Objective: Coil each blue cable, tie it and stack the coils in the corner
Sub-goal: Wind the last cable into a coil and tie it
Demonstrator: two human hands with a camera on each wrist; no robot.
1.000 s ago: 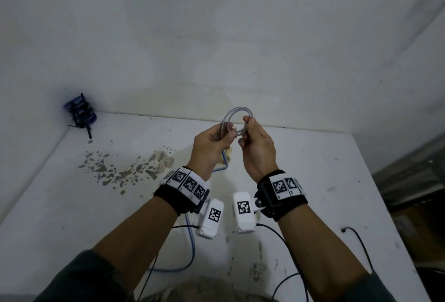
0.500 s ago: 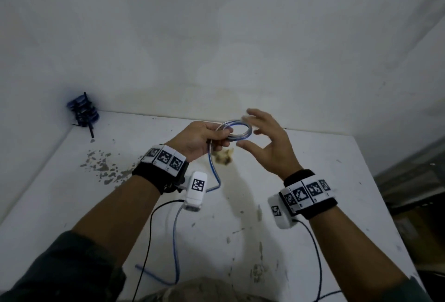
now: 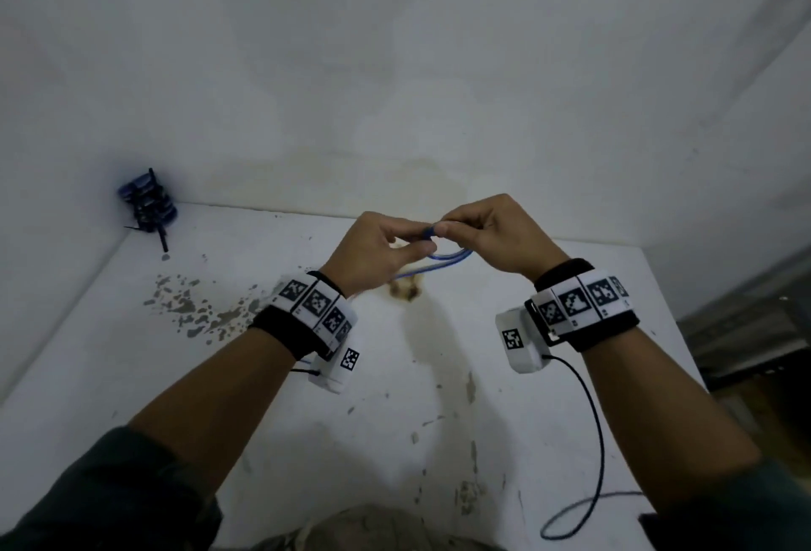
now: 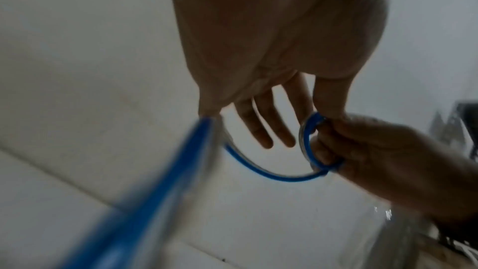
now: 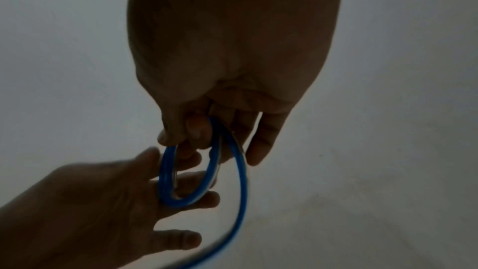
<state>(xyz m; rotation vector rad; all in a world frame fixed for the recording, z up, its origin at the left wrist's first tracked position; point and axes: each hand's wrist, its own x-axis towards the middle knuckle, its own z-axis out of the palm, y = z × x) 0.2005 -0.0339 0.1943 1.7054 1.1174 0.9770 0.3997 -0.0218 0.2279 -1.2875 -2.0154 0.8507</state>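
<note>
A blue cable (image 3: 452,257) is held in a small loop above the white table (image 3: 395,440), between both hands. My left hand (image 3: 417,243) pinches one side of the loop between thumb and forefinger, its other fingers fairly straight. My right hand (image 3: 447,228) pinches the other side with thumb and forefinger. In the left wrist view the cable (image 4: 271,175) curves from my left hand (image 4: 308,109) to my right hand (image 4: 320,146), and its tail runs blurred toward the camera. The right wrist view shows two turns of the cable (image 5: 240,171) under my right hand (image 5: 181,136).
A stack of tied blue coils (image 3: 149,203) sits in the far left corner against the walls. Brown stains (image 3: 197,309) mark the table. A black wire (image 3: 597,419) hangs from my right wrist camera. The table's right edge (image 3: 684,331) borders dark clutter.
Half a second ago my right hand was spread open beside the loop; now it pinches the loop again. The loop has turned from upright to nearly flat.
</note>
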